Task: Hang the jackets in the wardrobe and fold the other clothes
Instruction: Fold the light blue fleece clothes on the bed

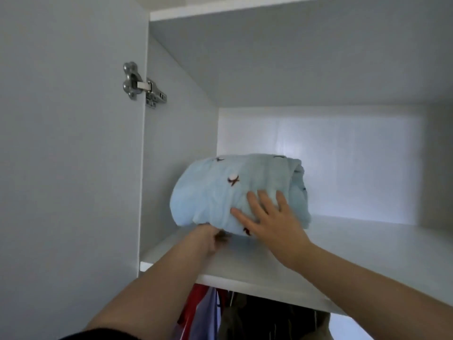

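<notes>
White wardrobe, upper shelf (355, 256): we see one folded light-blue garment (215, 192) with small dark-red motifs lying on it. Our right hand (272, 217) lies flat on its front, fingers spread. Our left hand (208, 239) reaches beneath its lower edge, fingers hidden. Open door (68, 155) at left, with metal hinge (142, 84). Hanging clothes (220, 312) below the shelf: red, lilac, olive.

A folded garment (235, 190) sits on the wardrobe shelf (355, 253), toward its left side and back from the front edge. Hanging clothes (220, 312) lie below the shelf; a door hinge (142, 84) is mounted upper left.
</notes>
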Tool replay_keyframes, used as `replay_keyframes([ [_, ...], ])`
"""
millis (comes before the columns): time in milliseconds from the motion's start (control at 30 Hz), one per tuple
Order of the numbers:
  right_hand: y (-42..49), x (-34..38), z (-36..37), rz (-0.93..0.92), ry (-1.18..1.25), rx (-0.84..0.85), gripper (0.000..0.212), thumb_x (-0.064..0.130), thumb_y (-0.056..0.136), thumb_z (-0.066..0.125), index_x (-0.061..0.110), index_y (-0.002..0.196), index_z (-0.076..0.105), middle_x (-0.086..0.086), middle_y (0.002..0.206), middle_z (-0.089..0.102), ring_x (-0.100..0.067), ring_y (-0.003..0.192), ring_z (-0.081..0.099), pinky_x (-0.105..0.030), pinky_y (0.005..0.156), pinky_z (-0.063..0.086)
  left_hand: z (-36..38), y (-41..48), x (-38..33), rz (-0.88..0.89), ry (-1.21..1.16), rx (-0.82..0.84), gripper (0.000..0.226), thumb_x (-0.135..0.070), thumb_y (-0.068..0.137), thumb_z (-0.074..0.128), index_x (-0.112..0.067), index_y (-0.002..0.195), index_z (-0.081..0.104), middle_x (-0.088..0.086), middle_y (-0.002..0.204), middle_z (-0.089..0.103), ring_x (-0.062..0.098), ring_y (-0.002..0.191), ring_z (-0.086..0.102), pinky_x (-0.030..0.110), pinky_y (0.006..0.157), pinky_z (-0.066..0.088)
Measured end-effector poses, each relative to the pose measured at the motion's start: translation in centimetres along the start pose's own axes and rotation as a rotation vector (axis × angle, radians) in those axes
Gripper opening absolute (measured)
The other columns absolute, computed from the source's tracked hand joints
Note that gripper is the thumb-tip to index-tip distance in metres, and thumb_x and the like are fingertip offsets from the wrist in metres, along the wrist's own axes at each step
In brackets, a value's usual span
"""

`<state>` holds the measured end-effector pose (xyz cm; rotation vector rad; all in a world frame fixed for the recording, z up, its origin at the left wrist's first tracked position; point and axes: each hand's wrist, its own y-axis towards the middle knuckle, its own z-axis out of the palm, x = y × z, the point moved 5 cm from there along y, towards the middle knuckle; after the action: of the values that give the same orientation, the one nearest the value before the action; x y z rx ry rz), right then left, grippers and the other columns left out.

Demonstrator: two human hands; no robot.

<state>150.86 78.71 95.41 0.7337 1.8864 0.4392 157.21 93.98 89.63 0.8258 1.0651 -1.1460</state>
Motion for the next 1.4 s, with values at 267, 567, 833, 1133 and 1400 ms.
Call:
replay_keyframes([
  [267, 1.0, 0.9, 7.9, 0.011, 0.872, 0.308, 0.067, 0.04, 0.088, 0.057, 0.032, 0.147, 0.027, 0.005, 0.141, 0.041, -0.014, 0.126, 0.037, -0.032, 0.106, 0.032, -4.1, -3.5, -6.8, 0.521, 1.231, -0.504, 0.034, -0.019, 0.086, 0.05, -0.009, 0.055, 0.058, 0.005, 0.054, 0.059, 0.026, 0.055, 0.056, 0.029, 0.052, 0.045],
  [567, 6.0, -2.6, 14.2, 0.542, 0.951, 0.395, 0.055, 0.05, 0.098, 0.036, 0.029, 0.148, 0.027, -0.005, 0.159, 0.013, -0.027, 0.145, 0.011, -0.047, 0.116, 0.01, 1.4, 4.6, -6.5, 0.373, 1.629, 0.073, 0.055, -0.048, 0.101, 0.023, -0.024, 0.151, 0.023, 0.002, 0.158, 0.02, 0.022, 0.145, 0.015, 0.036, 0.117, 0.011],
  [833, 5.4, 0.7, 17.5, 0.393, 0.996, 0.504, 0.065, 0.063, 0.091, 0.033, 0.033, 0.149, 0.025, -0.007, 0.155, 0.024, -0.028, 0.141, 0.022, -0.043, 0.116, 0.016, -2.6, 5.9, -3.1, 0.24, 1.682, -0.007, 0.066, -0.058, 0.098, 0.013, -0.02, 0.151, 0.019, 0.009, 0.157, 0.023, 0.027, 0.14, 0.029, 0.037, 0.114, 0.022],
  [1133, 4.8, 0.5, 15.2, 0.411, 0.934, 0.505, 0.057, 0.045, 0.101, 0.029, 0.02, 0.151, 0.019, -0.01, 0.158, 0.015, -0.025, 0.145, 0.016, -0.035, 0.116, 0.011, -1.8, 5.8, -3.5, 0.316, 1.726, -0.154, 0.063, -0.058, 0.096, 0.018, -0.023, 0.147, 0.03, 0.007, 0.153, 0.031, 0.031, 0.138, 0.03, 0.056, 0.111, 0.022],
  [1400, -5.4, -5.2, 7.4, 0.603, 0.558, 0.39, 0.048, 0.033, 0.101, 0.035, 0.013, 0.144, 0.032, -0.009, 0.151, 0.03, -0.028, 0.137, 0.03, -0.045, 0.109, 0.027, 7.4, -2.6, -1.2, 0.895, 1.705, -0.006, 0.053, -0.041, 0.1, 0.03, -0.024, 0.15, 0.021, -0.001, 0.159, 0.012, 0.02, 0.147, 0.001, 0.054, 0.115, 0.004],
])
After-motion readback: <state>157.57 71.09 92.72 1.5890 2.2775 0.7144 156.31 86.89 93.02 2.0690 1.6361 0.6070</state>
